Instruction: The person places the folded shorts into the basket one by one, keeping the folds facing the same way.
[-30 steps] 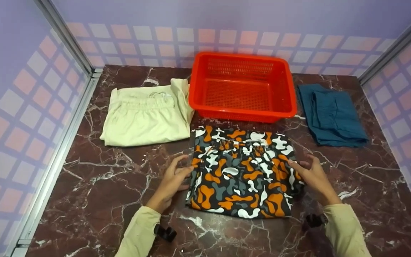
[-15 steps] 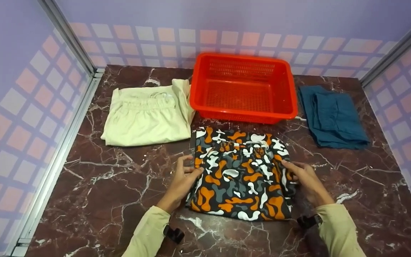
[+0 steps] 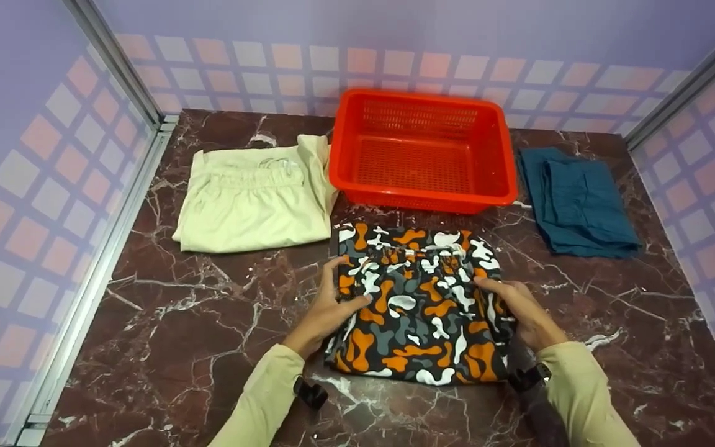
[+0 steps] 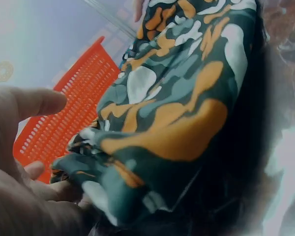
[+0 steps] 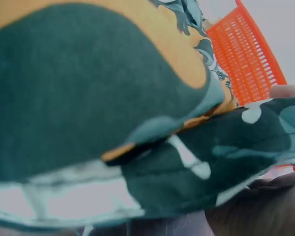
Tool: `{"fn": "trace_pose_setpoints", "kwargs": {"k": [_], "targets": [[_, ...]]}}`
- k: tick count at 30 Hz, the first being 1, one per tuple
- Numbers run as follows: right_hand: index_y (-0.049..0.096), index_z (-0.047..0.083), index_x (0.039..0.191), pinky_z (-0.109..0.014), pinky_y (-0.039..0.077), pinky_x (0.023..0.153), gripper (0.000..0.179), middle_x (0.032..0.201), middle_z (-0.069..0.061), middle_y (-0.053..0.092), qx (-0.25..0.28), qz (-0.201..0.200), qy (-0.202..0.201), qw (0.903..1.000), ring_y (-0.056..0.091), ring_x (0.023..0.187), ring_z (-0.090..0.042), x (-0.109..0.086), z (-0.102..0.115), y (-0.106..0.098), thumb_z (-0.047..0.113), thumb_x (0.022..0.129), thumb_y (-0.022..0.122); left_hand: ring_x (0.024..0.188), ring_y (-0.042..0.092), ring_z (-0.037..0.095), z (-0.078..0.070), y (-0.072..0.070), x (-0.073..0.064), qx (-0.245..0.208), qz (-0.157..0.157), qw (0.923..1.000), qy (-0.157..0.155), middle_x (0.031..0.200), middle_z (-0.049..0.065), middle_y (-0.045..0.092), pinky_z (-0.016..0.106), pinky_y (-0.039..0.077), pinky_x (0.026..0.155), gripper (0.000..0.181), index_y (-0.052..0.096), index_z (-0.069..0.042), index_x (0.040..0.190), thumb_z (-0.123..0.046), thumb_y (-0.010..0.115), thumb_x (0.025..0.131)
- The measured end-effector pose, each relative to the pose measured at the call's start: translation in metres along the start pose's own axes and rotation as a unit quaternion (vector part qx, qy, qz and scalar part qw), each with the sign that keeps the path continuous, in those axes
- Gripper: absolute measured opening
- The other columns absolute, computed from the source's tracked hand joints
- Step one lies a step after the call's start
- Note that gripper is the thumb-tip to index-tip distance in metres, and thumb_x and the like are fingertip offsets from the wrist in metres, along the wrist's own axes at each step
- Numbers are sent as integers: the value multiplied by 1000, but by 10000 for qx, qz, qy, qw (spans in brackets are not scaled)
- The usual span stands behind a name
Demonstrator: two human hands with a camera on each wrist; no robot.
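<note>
Folded camouflage-patterned pants (image 3: pixel 416 310) in black, orange, white and grey lie in the middle of the table, gathered waistband towards the red basket. My left hand (image 3: pixel 326 307) holds their left edge, thumb above the cloth; in the left wrist view, its fingers (image 4: pixel 64 191) reach in at the folded edge. At the opposite side my right hand (image 3: pixel 522 307) grips the edge, thumb on top and the other fingers hidden beneath. A loose fold of the pants (image 5: pixel 187 162) drapes over the right hand in the right wrist view.
Behind the pants stands a red plastic basket (image 3: pixel 422 197) with nothing in it. Folded cream pants (image 3: pixel 258 211) lie to its left, a folded teal garment (image 3: pixel 587 205) to its right. Panel walls border the dark marble-patterned table (image 3: pixel 208 323).
Both hands have moved inward over the side edges of the patterned pants, drawing the right edge slightly in. The basket and the other garments stay in place.
</note>
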State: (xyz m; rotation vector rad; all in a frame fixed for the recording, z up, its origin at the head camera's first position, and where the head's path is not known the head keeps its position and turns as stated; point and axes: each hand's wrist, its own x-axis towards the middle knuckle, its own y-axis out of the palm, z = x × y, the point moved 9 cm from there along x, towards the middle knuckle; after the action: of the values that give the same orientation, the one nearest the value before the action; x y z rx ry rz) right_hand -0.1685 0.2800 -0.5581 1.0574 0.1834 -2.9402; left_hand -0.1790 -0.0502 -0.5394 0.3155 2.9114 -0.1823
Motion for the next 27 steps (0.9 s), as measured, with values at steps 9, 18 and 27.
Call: {"fn": "trace_pose_setpoints", "kwargs": {"k": [9, 18, 27], "targets": [[20, 8, 162, -50, 34, 114, 94, 156, -18, 37, -775, 121, -652, 9948, 40, 138, -34, -6, 16, 14, 39, 92, 74, 151, 16, 37, -9, 13, 6, 691, 435, 9941, 718, 167, 7, 17, 71, 14, 114, 89, 27, -23, 158, -21, 78, 86], [9, 31, 163, -46, 51, 92, 105, 150, -23, 35, -1279, 286, -2111, 9686, 53, 119, -40, -21, 33, 30, 16, 87, 80, 150, 25, 29, -17, 23, 2, 932, 789, 9843, 1271, 161, 1, 33, 63, 20, 116, 79, 37, -23, 155, -7, 73, 87], [13, 36, 164, -69, 42, 100, 111, 164, -23, 21, -3369, -464, -3386, 8773, 43, 133, -51, -38, 43, 47, 6, 82, 82, 150, 22, 35, -14, 31, 1, 1713, 1103, 9727, 1110, 163, 3, 33, 61, 27, 115, 78, 41, -28, 155, 10, 60, 91]]}}
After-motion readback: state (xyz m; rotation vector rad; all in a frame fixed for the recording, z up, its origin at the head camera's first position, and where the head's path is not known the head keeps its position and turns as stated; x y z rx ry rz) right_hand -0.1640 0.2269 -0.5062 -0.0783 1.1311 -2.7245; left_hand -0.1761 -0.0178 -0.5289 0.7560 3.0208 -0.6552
